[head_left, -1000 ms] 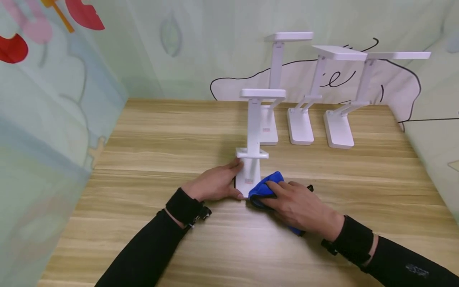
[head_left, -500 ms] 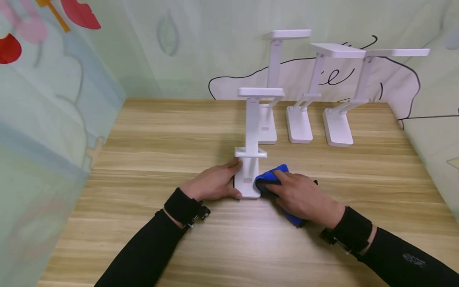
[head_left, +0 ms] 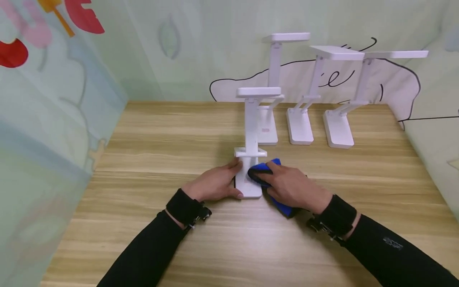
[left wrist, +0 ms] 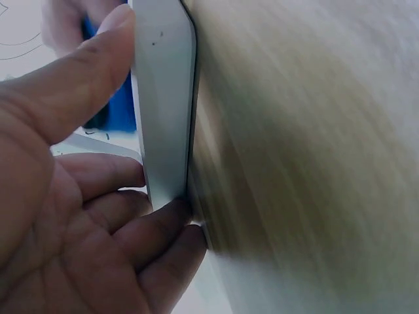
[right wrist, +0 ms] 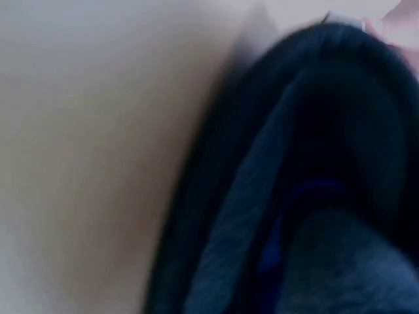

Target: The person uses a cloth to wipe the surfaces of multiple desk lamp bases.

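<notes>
A white desk lamp (head_left: 251, 123) stands upright near the middle of the wooden table. My left hand (head_left: 214, 183) grips its base from the left, thumb at the front corner and fingers along the side. Up close in the left wrist view, the base's pale edge (left wrist: 163, 98) sits between thumb and fingers. With my right hand (head_left: 292, 186) I hold a folded blue cloth (head_left: 281, 205) with dark edging, pressed on the top of the lamp base. Dark folds of the cloth (right wrist: 226, 222) fill much of the blurred right wrist view.
Behind stand three more white lamps: one lamp (head_left: 267, 125) partly hidden by the front one, a middle lamp (head_left: 300, 125) and a right lamp (head_left: 338, 129). A printed wall covering (head_left: 172, 71) borders the table (head_left: 172, 139) at the back and sides.
The cloth in my right hand has gone from the base's front right corner to its right side, then left onto its top. My left hand has kept its grip.
</notes>
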The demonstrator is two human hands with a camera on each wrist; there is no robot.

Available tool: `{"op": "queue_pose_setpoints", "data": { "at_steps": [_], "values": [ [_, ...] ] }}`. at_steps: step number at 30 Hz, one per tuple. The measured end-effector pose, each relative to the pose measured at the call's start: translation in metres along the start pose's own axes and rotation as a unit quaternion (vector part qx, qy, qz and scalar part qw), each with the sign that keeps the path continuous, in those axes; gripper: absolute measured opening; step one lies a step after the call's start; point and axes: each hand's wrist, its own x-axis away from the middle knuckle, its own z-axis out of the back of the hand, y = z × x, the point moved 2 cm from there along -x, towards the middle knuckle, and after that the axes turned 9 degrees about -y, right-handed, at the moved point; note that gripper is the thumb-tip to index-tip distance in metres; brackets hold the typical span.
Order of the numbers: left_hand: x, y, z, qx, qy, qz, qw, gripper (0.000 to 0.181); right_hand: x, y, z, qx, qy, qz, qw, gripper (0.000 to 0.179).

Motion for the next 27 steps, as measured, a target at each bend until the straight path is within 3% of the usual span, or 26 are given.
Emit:
{"op": "queue_pose_setpoints", "data": {
  "at_steps": [2, 5, 9, 13, 18, 22, 27],
  "values": [
    [-0.001, 0.001, 0.0, -0.001, -0.002, -0.001, 1.0, 0.099, 0.011, 0.0, -0.001, -0.04, -0.014, -0.008, 0.999, 0.051],
    [-0.003, 0.001, 0.0, -0.004, -0.008, -0.004, 1.0, 0.101, 0.015, 0.006, 0.001, -0.099, -0.022, -0.07, 0.9924, 0.052],
    [-0.005, 0.0, -0.001, 0.003, -0.013, -0.007, 0.9999, 0.1, -0.008, 0.017, 0.008, -0.156, -0.02, -0.168, 0.973, 0.048],
    [-0.005, -0.001, -0.002, 0.018, -0.016, -0.013, 0.9996, 0.1, -0.037, 0.022, 0.014, -0.172, -0.036, -0.208, 0.9621, 0.046],
    [-0.004, 0.0, -0.003, 0.015, -0.009, -0.029, 0.9994, 0.1, -0.04, 0.021, 0.015, -0.152, -0.079, -0.206, 0.9635, 0.026],
    [-0.003, 0.0, -0.002, 0.006, -0.005, -0.03, 0.9995, 0.098, -0.027, 0.007, 0.013, -0.121, -0.1, -0.175, 0.9719, 0.027],
    [-0.001, 0.0, -0.001, 0.004, -0.007, -0.023, 0.9997, 0.097, -0.006, -0.017, 0.006, -0.061, -0.061, -0.123, 0.9887, 0.028]
  ]
}}
